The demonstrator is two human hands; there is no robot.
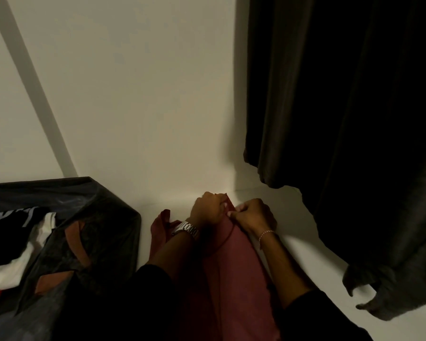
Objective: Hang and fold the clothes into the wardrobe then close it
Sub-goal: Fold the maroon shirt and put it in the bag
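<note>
No legible text; black garment (pixel 8 225) in the bag (pixel 103 217) has white lettering, too cropped/blurred to read.

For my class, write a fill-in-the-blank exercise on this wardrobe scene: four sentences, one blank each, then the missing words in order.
1. Both hands grip the far edge of a garment whose colour is ____.
2. The left hand has a metal ____ on its wrist.
3. The right hand has a thin ____ on its wrist.
4. The dark hanging clothes are on the ____ side of the view, opposite the dark bag of clothes.

Missing words: red; watch; bracelet; right
</note>
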